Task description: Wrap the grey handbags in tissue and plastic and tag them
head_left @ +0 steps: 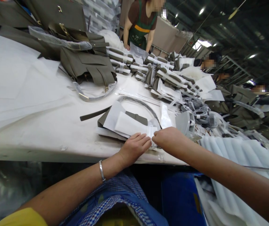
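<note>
While the left hand (135, 147) lies palm down with its fingers extended side by side, the right hand (168, 138) is curled closed just beside it, the fingertips of one almost meeting the knuckles of the other. Left hand: open, pressing on the right end of the white wrap (131, 123). Right hand: at the same end, near the clear film; its fingers are bent inward, and whether they pinch anything cannot be told from this angle.

Position of the bag (137, 118): lying flat near the front edge of the table (42, 131), directly ahead of the person, partly covered by the wrap. Its olive surface shows at the left end and along the far side. One dark strap (95, 113) extends from it to the left; a film-covered handle (146, 103) arches on the far side and comes down near the right hand.

Surroundings: beyond and to the left, a second bag (89, 64) rests with its handle toward the person. Farther back, many wrapped bags (167, 75) lie in a heap, with a co-worker (139, 28) standing behind. To the right, coiled straps (197, 113) in film; nearer, white sheets (242, 150). Silver bangle (101, 171) on the left wrist; checked apron (125, 182) below.
</note>
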Motion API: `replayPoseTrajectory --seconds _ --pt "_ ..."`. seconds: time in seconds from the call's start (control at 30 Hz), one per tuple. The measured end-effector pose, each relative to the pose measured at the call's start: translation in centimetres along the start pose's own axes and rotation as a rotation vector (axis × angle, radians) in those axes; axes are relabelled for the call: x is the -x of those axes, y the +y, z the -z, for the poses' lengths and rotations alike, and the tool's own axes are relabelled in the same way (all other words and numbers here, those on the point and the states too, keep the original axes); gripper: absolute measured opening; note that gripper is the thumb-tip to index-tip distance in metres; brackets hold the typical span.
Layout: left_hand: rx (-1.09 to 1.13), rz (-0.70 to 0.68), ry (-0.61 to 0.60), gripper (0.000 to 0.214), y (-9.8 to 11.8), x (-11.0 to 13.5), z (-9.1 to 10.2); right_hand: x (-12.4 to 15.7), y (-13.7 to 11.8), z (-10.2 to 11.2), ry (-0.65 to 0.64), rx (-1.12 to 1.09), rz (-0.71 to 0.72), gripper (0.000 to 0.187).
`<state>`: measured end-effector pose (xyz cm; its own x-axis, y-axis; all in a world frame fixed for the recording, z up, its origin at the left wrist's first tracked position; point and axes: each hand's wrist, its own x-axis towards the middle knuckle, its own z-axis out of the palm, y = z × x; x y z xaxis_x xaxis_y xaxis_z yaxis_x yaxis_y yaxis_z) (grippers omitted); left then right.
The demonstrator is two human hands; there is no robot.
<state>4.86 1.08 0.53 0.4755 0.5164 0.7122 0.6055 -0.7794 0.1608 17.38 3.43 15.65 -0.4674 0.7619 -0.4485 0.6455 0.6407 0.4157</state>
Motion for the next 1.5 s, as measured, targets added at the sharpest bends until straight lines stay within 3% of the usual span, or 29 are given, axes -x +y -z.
replayPoseTrajectory --seconds 0.1,0.17,0.3,0.57,0.67,0.73,0.8,0.93,1.03,1.13,1.33,1.43,1.5 --pt "0.003 0.002 0.010 0.011 0.0 0.0 -0.2 -1.3 0.9 0.5 -0.158 0.039 0.074 0.016" --pt "0.006 -0.002 0.022 0.013 0.0 0.0 -0.3 -2.2 1.7 0.4 -0.174 0.013 0.055 0.011" --pt "0.007 -0.001 0.030 0.016 -0.1 0.2 -0.5 -3.9 3.4 -0.8 -0.109 -0.122 0.053 0.006" --pt "0.005 0.017 0.035 0.018 0.0 0.2 -0.8 -7.5 6.9 -3.7 0.015 -0.320 0.137 0.029" --pt "0.003 0.022 0.020 0.018 0.0 0.2 -0.8 -8.6 8.4 -5.4 0.022 -0.502 0.201 0.034" --pt "0.000 0.022 0.008 0.018 0.1 0.2 -0.7 -9.0 9.3 -6.5 0.096 -0.654 0.177 0.035" --pt "-0.003 0.026 -0.002 0.020 0.1 0.2 -0.7 -9.0 10.0 -7.5 0.243 -0.741 0.064 0.030" --pt "-0.016 0.043 -0.007 0.020 0.3 0.2 -0.6 -6.9 9.4 -8.7 0.506 -0.786 -0.139 0.019" --pt "-0.024 0.050 -0.014 0.020 0.4 0.1 -0.6 -4.7 7.5 -10.0 0.609 -0.852 -0.037 0.042" --pt "-0.030 0.058 -0.031 0.021 0.4 0.2 -0.7 -3.8 5.6 -11.7 0.629 -0.859 0.076 0.060" --pt "-0.024 0.057 -0.064 0.022 0.4 0.2 -0.7 -7.1 5.4 -13.1 0.674 -0.878 -0.137 0.034" --pt "-0.027 0.070 -0.067 0.022 0.5 0.0 -0.5 -8.2 6.3 -12.4 0.666 -0.926 -0.147 0.024" --pt "-0.025 0.080 -0.053 0.022 0.6 -0.1 -0.5 -7.3 6.6 -11.8 0.664 -0.969 -0.119 0.024"
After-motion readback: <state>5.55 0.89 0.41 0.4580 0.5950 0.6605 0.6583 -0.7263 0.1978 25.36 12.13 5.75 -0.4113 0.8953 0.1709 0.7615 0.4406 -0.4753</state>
